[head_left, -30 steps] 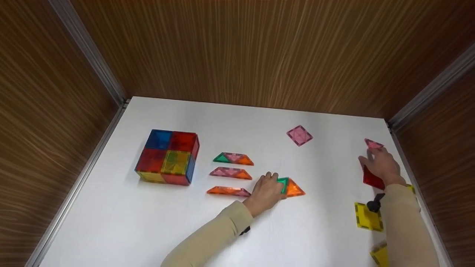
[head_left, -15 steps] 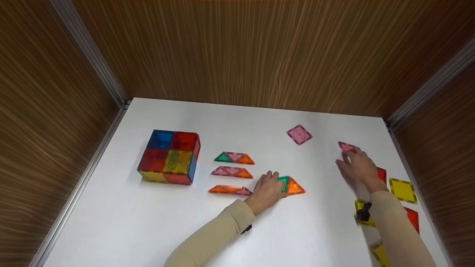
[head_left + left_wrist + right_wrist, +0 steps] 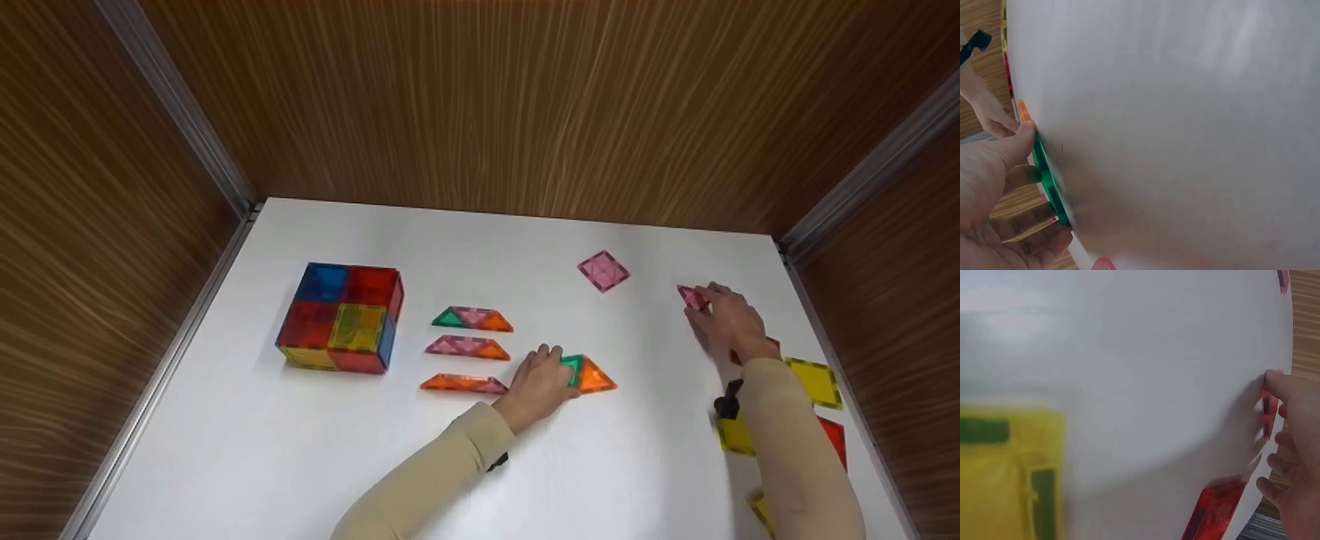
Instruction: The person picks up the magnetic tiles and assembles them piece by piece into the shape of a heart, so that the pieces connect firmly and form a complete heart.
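Observation:
On the white table, my left hand point(image 3: 538, 381) grips a green magnetic tile point(image 3: 573, 370) joined edge to edge with an orange triangular tile point(image 3: 596, 376). The left wrist view shows its thumb on the near edge and fingers at the far side of the green tile point(image 3: 1045, 174). At the right, my right hand point(image 3: 729, 319) pinches a small pink triangular magnetic tile point(image 3: 691, 298) between thumb and fingers; the right wrist view also has this pink tile point(image 3: 1266, 410) at the fingertips. Part of the green tile is hidden beneath the left hand.
Three flat strips of joined triangles, such as the top strip point(image 3: 472, 319), lie left of my left hand. A block of coloured tiles point(image 3: 341, 318) stands further left. A pink square point(image 3: 604, 271) lies toward the back. Yellow point(image 3: 816, 382) and red tiles point(image 3: 832, 439) lie around my right forearm.
My right hand has moved left with the pink triangular tile, away from the table's right edge, and the tile has turned. My left hand has stayed on the green tile.

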Motion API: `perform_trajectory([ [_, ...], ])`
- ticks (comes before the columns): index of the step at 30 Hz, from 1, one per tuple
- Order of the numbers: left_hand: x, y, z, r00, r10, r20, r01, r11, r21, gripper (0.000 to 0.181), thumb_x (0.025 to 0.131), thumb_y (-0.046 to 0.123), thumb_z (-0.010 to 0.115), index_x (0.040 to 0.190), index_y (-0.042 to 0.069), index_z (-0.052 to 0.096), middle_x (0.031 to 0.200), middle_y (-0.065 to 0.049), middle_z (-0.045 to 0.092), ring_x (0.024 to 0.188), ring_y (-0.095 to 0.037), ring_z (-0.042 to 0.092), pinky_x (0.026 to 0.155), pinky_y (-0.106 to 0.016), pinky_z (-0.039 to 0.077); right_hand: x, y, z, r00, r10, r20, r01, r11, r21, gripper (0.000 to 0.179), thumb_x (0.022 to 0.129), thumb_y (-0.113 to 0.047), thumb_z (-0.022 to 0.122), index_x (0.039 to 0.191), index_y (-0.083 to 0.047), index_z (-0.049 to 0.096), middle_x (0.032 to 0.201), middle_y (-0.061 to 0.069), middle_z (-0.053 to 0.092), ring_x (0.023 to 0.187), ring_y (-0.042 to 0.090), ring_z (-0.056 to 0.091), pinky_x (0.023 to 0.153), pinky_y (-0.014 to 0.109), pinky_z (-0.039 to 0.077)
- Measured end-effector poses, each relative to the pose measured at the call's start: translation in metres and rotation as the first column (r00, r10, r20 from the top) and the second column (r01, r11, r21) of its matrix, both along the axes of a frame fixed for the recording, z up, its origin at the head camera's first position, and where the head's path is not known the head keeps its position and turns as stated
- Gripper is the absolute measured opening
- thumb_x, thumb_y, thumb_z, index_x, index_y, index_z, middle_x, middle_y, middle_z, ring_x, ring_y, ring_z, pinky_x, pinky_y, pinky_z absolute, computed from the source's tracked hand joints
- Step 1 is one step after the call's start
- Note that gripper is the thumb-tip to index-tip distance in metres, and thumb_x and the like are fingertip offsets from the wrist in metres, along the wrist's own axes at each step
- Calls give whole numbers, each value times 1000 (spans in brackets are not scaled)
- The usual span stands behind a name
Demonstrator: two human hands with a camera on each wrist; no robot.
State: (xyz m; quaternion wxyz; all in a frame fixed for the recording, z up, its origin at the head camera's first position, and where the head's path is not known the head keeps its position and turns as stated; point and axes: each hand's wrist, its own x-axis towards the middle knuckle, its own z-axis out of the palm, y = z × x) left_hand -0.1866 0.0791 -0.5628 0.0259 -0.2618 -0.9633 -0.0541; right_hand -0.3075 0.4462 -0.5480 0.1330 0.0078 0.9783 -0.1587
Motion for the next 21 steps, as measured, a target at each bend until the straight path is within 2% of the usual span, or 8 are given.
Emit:
perform_trajectory([
  [4, 0, -1, 0, 1000, -13, 12, 13, 1000, -9, 45, 97, 55, 71, 112, 14, 82, 127, -9, 72, 112, -25, 68, 99, -37, 61, 6, -4, 0, 1000, 10, 12, -10, 1000, -17, 74, 107, -48, 56, 163, -5, 35, 165, 34, 30, 145, 58, 35, 119, 76, 31],
  [8, -1, -1, 0, 1000, -10, -1, 10, 1000, 10, 43, 95, 54, 73, 106, 13, 83, 126, -10, 73, 115, -27, 69, 101, -39, 61, 16, -8, 0, 997, 64, -37, -65, 998, -19, 68, 106, -43, 60, 156, 0, 44, 157, 35, 40, 139, 54, 43, 117, 74, 37],
  [12, -1, -1, 1, 1000, -4, -4, 4, 1000, 4, 44, 95, 54, 73, 108, 13, 83, 126, -10, 73, 115, -26, 69, 101, -39, 61, 28, -10, -2, 992, 96, -83, -97, 995, -20, 62, 105, -37, 63, 151, 3, 51, 148, 32, 48, 128, 49, 52, 113, 70, 44],
  [17, -1, 0, 0, 1000, -7, 7, 7, 1000, 0, 45, 96, 54, 73, 111, 13, 83, 125, -9, 72, 112, -25, 68, 99, -38, 61, 42, -14, -7, 988, 73, -138, -83, 995, -62, 54, 103, -32, 67, 145, 1, 59, 140, 28, 55, 114, 41, 56, 103, 62, 53],
  [21, 0, 0, -1, 1000, -19, 7, 19, 1000, 6, 42, 96, 53, 73, 108, 13, 83, 121, -8, 73, 108, -23, 68, 94, -36, 61, 56, -25, -9, 984, 38, -176, -62, 989, -134, 49, 101, -29, 71, 142, -2, 63, 141, 25, 57, 116, 39, 56, 104, 61, 54],
])
